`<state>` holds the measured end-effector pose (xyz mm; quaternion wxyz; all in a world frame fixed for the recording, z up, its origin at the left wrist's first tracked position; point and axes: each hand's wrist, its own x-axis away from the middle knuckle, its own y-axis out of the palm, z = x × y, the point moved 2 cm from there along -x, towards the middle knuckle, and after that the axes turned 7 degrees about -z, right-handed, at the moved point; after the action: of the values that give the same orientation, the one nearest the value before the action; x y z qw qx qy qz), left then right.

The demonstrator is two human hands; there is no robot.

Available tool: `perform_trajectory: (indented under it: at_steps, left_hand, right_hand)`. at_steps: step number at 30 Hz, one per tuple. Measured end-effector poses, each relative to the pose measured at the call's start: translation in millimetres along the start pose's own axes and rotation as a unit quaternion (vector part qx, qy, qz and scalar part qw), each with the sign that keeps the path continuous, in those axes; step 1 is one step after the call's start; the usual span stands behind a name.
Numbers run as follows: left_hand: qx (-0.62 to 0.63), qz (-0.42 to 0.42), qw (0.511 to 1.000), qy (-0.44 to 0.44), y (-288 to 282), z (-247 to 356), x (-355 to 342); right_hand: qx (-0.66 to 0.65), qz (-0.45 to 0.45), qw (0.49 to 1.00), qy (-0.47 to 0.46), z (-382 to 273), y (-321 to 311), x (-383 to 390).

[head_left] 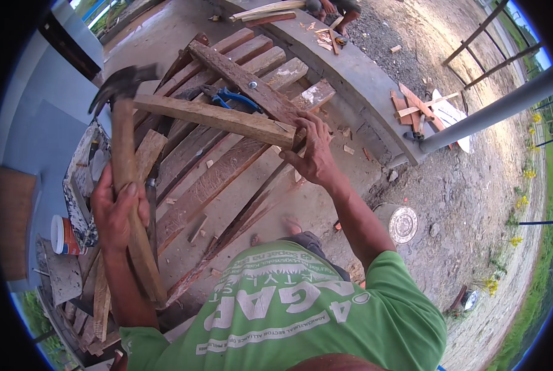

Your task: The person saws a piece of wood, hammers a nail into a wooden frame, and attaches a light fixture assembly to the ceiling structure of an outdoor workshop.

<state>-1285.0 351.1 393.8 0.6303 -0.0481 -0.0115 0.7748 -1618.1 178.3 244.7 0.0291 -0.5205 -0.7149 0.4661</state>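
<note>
we have our hands well apart, and both are busy. our left hand is clamped round the wooden handle of a hammer, thumb across the front; the handle runs up past the fist to the dark claw head, which is blurred, and down beside our forearm. our right hand is clamped on the right end of a bar. the bar slants across in front of us, its left end just by the neck of the hammer. a thin sliver shows on the bar close to our right fingers; it is too small for us to tell what it is.

under the bar we see a row of worn, reddish planks with gaps between them. a beam with a shiny round stud lies across the planks, its lower end near our right hand. pliers with blue handles lie between beam and bar.

to our left are a splattered tray and a white and orange tub. to our right stand a bucket and a grey post, with wood scraps near its foot. at the top edge we see part of another person.
</note>
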Motion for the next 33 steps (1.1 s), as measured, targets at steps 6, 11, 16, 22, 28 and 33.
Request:
perform_trajectory:
  at_steps: [6,11,16,22,28,33]
  left_hand:
    - [0.057,0.085,0.991,0.082,-16.3,11.9,8.2]
    - [0.003,0.056,0.998,0.022,22.0,-14.8,-26.4]
    - [-0.054,-0.205,0.97,-0.116,80.8,-33.0,-18.2]
    - [-0.063,-0.034,0.996,-0.055,25.3,-0.6,-17.4]
    - [0.01,0.123,0.984,0.13,-8.4,-20.0,61.4]
    - [0.102,0.163,0.981,0.023,-8.8,-23.3,97.0]
  right_hand:
    - [-0.005,-0.006,1.0,0.023,-5.3,-5.5,3.1]
    - [-0.037,0.055,0.997,0.034,9.0,22.6,2.0]
    - [-0.028,0.045,0.998,0.021,9.0,15.6,7.2]
    - [-0.024,-0.008,0.999,0.04,9.0,2.9,-0.6]
    - [-0.007,-0.005,0.997,-0.073,-74.7,-39.1,-64.4]
    - [0.068,-0.192,0.971,-0.123,-129.6,79.6,-155.1]
